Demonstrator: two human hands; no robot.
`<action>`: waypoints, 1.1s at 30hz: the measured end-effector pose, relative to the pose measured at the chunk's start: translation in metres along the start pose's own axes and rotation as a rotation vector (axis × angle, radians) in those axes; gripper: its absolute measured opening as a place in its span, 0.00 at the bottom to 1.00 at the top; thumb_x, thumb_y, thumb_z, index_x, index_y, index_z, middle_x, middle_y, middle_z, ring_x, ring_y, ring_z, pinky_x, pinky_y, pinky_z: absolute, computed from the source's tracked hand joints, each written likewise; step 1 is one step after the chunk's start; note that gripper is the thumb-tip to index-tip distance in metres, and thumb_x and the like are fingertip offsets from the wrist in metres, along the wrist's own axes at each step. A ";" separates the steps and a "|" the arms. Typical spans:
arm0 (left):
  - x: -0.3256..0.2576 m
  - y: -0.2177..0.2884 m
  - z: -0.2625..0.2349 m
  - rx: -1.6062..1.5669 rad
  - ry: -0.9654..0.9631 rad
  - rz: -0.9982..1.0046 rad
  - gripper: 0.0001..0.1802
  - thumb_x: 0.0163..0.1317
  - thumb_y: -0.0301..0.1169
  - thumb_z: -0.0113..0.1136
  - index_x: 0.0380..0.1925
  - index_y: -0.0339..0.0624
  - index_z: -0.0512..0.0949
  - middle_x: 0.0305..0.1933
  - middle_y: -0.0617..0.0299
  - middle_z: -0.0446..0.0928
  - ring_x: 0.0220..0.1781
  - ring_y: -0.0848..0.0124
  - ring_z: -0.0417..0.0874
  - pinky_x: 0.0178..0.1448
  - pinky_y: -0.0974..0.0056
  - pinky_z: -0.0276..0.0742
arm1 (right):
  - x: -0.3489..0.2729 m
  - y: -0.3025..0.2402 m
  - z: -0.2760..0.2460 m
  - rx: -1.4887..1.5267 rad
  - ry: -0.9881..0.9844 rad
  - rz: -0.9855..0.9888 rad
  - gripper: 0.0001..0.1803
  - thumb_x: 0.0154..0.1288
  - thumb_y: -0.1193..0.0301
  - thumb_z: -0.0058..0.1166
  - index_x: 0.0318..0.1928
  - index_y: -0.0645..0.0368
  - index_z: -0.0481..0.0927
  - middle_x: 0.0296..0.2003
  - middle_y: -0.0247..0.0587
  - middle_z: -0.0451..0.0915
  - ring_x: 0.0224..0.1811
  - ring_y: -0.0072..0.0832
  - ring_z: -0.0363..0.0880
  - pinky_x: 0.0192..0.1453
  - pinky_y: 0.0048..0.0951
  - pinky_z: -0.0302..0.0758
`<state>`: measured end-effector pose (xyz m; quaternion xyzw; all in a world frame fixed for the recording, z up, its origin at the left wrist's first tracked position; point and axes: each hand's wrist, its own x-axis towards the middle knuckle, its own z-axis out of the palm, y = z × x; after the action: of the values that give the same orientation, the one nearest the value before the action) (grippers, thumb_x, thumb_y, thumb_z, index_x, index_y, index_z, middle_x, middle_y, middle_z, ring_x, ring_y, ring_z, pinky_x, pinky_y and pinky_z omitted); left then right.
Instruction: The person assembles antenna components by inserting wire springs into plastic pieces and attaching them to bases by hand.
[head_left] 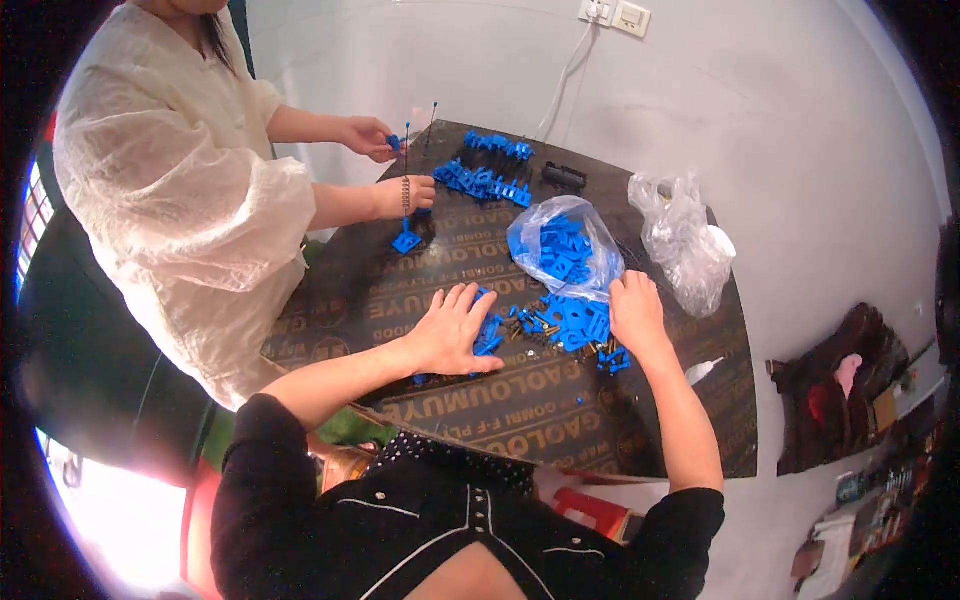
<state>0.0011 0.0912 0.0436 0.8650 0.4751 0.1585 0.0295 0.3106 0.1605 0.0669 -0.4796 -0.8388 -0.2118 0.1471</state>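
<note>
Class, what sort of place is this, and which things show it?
Probably a small indoor assembly workspace: there is a dark brown printed board table, a clear plastic bag of small blue plastic parts, and a white rectangular wall socket.

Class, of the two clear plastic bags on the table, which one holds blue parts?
The left bag, nearer the person's right hand: blue parts show inside it, while the other bag, farther right, shows no blue.

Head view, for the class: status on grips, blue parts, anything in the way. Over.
Left grip spread over loose blue parts. Right grip curled at edge of clear bag. Co-worker's hands beyond, apart from both.
</note>
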 end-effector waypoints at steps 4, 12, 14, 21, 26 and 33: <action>0.006 0.000 0.001 -0.025 0.000 0.010 0.53 0.46 0.59 0.61 0.63 0.33 0.54 0.63 0.32 0.56 0.66 0.39 0.55 0.67 0.41 0.52 | -0.002 -0.017 -0.007 0.111 0.102 0.009 0.12 0.49 0.77 0.52 0.38 0.64 0.74 0.39 0.51 0.71 0.46 0.47 0.69 0.50 0.43 0.67; 0.008 0.005 0.002 0.003 -0.061 -0.025 0.53 0.47 0.59 0.61 0.64 0.37 0.52 0.65 0.32 0.52 0.68 0.38 0.52 0.67 0.38 0.50 | -0.004 -0.067 0.000 0.390 0.112 -0.183 0.19 0.56 0.73 0.52 0.49 0.64 0.72 0.47 0.50 0.71 0.52 0.46 0.68 0.57 0.42 0.65; 0.008 0.006 0.002 0.011 -0.053 -0.023 0.52 0.48 0.60 0.60 0.64 0.38 0.54 0.65 0.32 0.53 0.68 0.38 0.53 0.67 0.38 0.51 | -0.004 -0.076 0.002 0.420 0.073 -0.170 0.18 0.57 0.73 0.51 0.50 0.62 0.72 0.48 0.50 0.71 0.53 0.46 0.68 0.57 0.42 0.65; 0.006 0.001 0.007 0.049 -0.034 0.025 0.46 0.49 0.61 0.57 0.62 0.44 0.61 0.64 0.31 0.54 0.67 0.37 0.54 0.65 0.37 0.51 | 0.009 -0.081 0.007 0.366 0.046 -0.121 0.18 0.51 0.79 0.48 0.45 0.60 0.77 0.40 0.49 0.72 0.44 0.44 0.69 0.48 0.40 0.68; 0.007 0.002 0.002 0.024 -0.057 0.033 0.43 0.50 0.59 0.58 0.60 0.44 0.63 0.64 0.29 0.52 0.67 0.36 0.53 0.67 0.40 0.50 | 0.017 -0.076 0.014 0.291 0.061 -0.180 0.11 0.50 0.78 0.49 0.36 0.59 0.79 0.32 0.45 0.71 0.39 0.42 0.70 0.42 0.39 0.68; 0.005 -0.003 0.001 -0.017 -0.028 0.065 0.41 0.49 0.57 0.61 0.57 0.42 0.65 0.64 0.29 0.52 0.66 0.35 0.53 0.67 0.40 0.52 | 0.018 -0.078 0.012 0.179 0.119 -0.266 0.02 0.51 0.73 0.51 0.27 0.55 0.75 0.25 0.40 0.72 0.34 0.37 0.72 0.39 0.38 0.69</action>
<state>0.0012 0.0967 0.0430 0.8818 0.4451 0.1510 0.0384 0.2335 0.1452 0.0481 -0.3359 -0.9002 -0.1819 0.2092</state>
